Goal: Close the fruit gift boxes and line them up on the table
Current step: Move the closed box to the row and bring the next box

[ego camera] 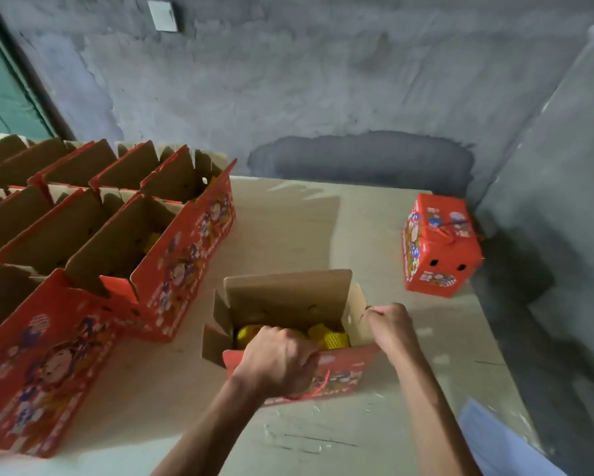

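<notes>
Gripping: left hand clutches open gift box's near flap
Right hand: pinches 3 o'clock flap
Closed box: counter, 1 o'clock

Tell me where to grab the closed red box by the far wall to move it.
Take the closed red box by the red cord handle on its top, reaching down from above. The lid is folded shut, the handle lies on top, and the wall blocks its far side.
</notes>
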`<state>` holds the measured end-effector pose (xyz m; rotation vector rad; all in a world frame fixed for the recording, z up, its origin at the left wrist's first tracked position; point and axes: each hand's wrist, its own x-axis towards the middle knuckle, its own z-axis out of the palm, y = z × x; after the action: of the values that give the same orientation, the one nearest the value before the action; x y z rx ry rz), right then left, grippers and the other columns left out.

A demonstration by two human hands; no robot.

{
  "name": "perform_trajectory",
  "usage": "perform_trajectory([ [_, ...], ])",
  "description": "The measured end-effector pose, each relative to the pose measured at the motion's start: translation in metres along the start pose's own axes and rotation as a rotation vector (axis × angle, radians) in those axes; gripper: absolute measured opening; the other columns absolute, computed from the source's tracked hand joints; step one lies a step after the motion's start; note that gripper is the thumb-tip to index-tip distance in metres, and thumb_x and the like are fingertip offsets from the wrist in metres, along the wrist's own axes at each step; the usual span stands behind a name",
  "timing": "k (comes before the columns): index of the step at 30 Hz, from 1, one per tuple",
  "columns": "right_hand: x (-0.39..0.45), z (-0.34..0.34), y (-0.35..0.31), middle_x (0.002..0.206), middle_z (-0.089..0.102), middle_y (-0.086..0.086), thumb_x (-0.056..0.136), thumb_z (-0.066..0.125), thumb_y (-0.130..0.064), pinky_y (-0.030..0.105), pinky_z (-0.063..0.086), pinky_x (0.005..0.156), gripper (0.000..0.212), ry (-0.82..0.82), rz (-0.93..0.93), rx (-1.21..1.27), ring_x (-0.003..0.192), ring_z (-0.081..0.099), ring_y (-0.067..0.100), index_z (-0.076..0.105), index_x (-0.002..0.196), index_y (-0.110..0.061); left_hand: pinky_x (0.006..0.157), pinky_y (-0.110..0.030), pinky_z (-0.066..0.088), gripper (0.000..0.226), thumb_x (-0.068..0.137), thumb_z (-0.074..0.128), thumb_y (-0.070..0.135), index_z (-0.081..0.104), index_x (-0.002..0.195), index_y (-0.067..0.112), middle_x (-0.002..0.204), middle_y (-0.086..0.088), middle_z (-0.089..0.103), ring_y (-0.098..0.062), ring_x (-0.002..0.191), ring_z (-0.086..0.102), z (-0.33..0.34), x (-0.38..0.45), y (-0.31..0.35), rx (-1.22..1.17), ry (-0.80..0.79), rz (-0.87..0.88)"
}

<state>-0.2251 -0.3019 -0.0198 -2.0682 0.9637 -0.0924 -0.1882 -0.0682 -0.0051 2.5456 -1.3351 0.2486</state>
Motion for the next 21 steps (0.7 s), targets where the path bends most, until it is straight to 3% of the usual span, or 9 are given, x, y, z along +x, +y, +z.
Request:
perform_trajectory([
  [3,-0.005,-0.021,0.030,0.057,0.051,-0.007,0.088,0.062,-0.015,0.031,0.034,0.059,0.028,-0.014,-0.004,0.072,0.060,0.050,0.018,0.059,0.060,-0.014,0.045,-0.021,0.027,0.026,0.089,0.063,0.034,0.060,0.067,0.019,0.057,0.007,0.057,-0.016,0.045,0.049,0.006,0.011,0.013,-0.047,0.018,0.143],
  [6,-0.011,-0.031,0.044,0.093,0.073,-0.009,0.095,0.068,-0.031,0.035,0.052,0.089,0.010,-0.047,-0.060,0.163,0.093,0.068,0.016,0.076,0.097,-0.026,0.048,-0.023,0.037,0.032,0.096,0.055,0.043,0.064,0.075,0.021,0.065,0.007,0.063,-0.018,0.053,0.055,0.011,0.012,0.020,-0.100,0.003,0.136],
  [7,-0.012,-0.031,0.045,0.101,0.075,-0.006,0.096,0.068,-0.035,0.034,0.052,0.092,0.019,-0.053,-0.087,0.191,0.098,0.068,0.016,0.077,0.107,-0.023,0.048,-0.025,0.039,0.038,0.099,0.049,0.049,0.064,0.077,0.022,0.066,0.007,0.062,-0.018,0.055,0.056,0.012,0.011,0.020,-0.121,-0.004,0.108],
  [10,-0.015,-0.030,0.043,0.097,0.078,-0.007,0.098,0.065,-0.041,0.026,0.049,0.081,0.022,-0.071,-0.143,0.264,0.093,0.069,0.011,0.079,0.099,-0.024,0.046,-0.027,0.037,0.053,0.104,0.036,0.062,0.060,0.076,0.025,0.060,0.010,0.053,-0.014,0.053,0.050,0.007,0.008,0.020,-0.175,0.028,0.009],
  [12,-0.015,-0.032,0.043,0.097,0.078,-0.012,0.099,0.063,-0.044,0.021,0.049,0.077,0.020,-0.152,-0.147,0.271,0.093,0.069,0.003,0.080,0.100,-0.033,0.048,-0.024,0.041,0.045,0.105,0.043,0.054,0.063,0.076,0.025,0.065,0.013,0.060,-0.010,0.055,0.055,0.000,0.005,0.018,-0.235,0.116,-0.066],
  [14,-0.011,-0.037,0.046,0.102,0.077,-0.018,0.098,0.062,-0.050,0.019,0.052,0.078,0.023,-0.261,-0.125,0.288,0.098,0.070,0.002,0.078,0.109,-0.037,0.071,-0.031,0.055,0.025,0.102,0.055,0.041,0.074,0.097,0.025,0.091,0.011,0.074,-0.010,0.080,0.067,-0.006,0.000,0.009,-0.279,0.219,-0.137],
  [16,-0.005,-0.039,0.051,0.111,0.075,-0.015,0.096,0.063,-0.053,0.033,0.058,0.086,0.034,-0.344,-0.117,0.311,0.103,0.070,0.008,0.076,0.118,-0.032,0.093,-0.040,0.052,0.028,0.098,0.058,0.036,0.072,0.118,0.021,0.117,0.007,0.072,-0.013,0.107,0.065,-0.011,-0.007,-0.008,-0.342,0.296,-0.246],
  [18,-0.001,-0.037,0.055,0.125,0.067,-0.012,0.094,0.064,-0.051,0.039,0.057,0.091,0.036,-0.411,-0.151,0.327,0.112,0.066,0.011,0.076,0.119,-0.029,0.101,-0.040,0.048,0.035,0.099,0.056,0.033,0.065,0.129,0.018,0.132,0.005,0.064,-0.012,0.123,0.056,-0.015,-0.017,-0.028,-0.490,0.364,-0.319],
  [21,0.003,-0.033,0.063,0.137,0.056,-0.008,0.093,0.067,-0.036,0.025,0.049,0.099,0.029,-0.451,-0.270,0.326,0.126,0.055,0.005,0.078,0.117,-0.026,0.111,-0.035,0.040,0.046,0.101,0.050,0.033,0.055,0.142,0.013,0.148,-0.002,0.053,-0.015,0.139,0.047,-0.007,-0.033,-0.058,-0.716,0.478,-0.502],
])
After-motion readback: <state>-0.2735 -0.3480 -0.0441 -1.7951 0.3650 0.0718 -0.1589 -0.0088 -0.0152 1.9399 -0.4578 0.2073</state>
